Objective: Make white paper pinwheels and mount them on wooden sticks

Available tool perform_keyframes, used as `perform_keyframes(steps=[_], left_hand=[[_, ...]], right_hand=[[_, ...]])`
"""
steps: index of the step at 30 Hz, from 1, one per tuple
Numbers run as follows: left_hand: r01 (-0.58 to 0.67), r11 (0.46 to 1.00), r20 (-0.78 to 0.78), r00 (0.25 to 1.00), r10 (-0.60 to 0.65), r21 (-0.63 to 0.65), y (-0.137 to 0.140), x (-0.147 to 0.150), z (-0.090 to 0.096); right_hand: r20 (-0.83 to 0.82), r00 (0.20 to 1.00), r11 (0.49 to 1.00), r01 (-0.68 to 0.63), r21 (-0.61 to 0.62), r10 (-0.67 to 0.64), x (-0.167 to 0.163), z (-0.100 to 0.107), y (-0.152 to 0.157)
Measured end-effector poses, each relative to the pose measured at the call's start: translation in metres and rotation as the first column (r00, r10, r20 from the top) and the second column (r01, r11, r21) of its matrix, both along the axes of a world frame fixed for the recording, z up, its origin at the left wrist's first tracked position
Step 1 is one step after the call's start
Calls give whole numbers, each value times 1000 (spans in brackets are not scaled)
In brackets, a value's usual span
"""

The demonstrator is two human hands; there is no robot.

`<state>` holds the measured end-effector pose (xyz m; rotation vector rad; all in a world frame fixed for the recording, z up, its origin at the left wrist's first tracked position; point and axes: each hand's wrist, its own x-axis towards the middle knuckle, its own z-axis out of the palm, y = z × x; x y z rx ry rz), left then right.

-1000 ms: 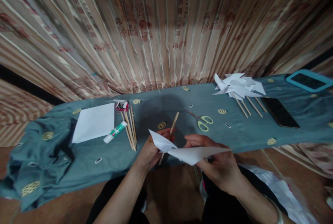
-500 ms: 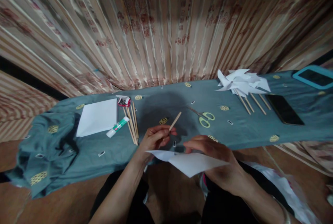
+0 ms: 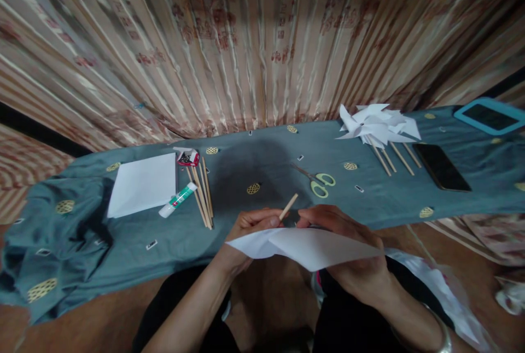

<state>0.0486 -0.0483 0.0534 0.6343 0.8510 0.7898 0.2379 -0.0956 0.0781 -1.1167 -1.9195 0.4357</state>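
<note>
My left hand [image 3: 241,227] is closed around a wooden stick [image 3: 289,206], whose upper end slants up and to the right out of the fingers. Opposite it, my right hand [image 3: 350,225] grips a white paper pinwheel [image 3: 320,246] with curled blades. The pinwheel spreads in front of both hands and hides part of the fingers and the stick's lower end. Stick and pinwheel are close together, but whether they touch is hidden. A tiny pale point shows near the right fingertips, too small to name.
White paper [image 3: 143,184], a glue stick [image 3: 178,200], a red box of small pins [image 3: 188,157] and several wooden sticks [image 3: 207,189] lie left. Scissors [image 3: 318,183] lie ahead. Finished pinwheels [image 3: 379,123], a black phone [image 3: 442,167] and a blue-framed tablet [image 3: 490,116] are right.
My two hands have come closer together, bringing the stick beside the pinwheel. The stick has shifted right and down, and the view has shifted slightly.
</note>
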Motion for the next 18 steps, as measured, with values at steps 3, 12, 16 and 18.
perform_keyframes(steps=[3, 12, 16, 18], left_hand=[[-21, 1000, -1, 1000, 21, 20, -2, 0, 1], [-8, 993, -21, 1000, 11, 120, -2, -1, 0], [26, 993, -23, 999, -23, 118, -3, -1, 1], [24, 994, -23, 999, -22, 110, -3, -1, 0]], right_hand=[[-41, 999, 1000, 26, -11, -26, -1, -1, -1], [-58, 993, 991, 94, -96, -99, -1, 4, -4], [-147, 986, 994, 70, -87, -83, -1, 0, -4], [-152, 983, 991, 88, -103, -103, 0, -4, -4]])
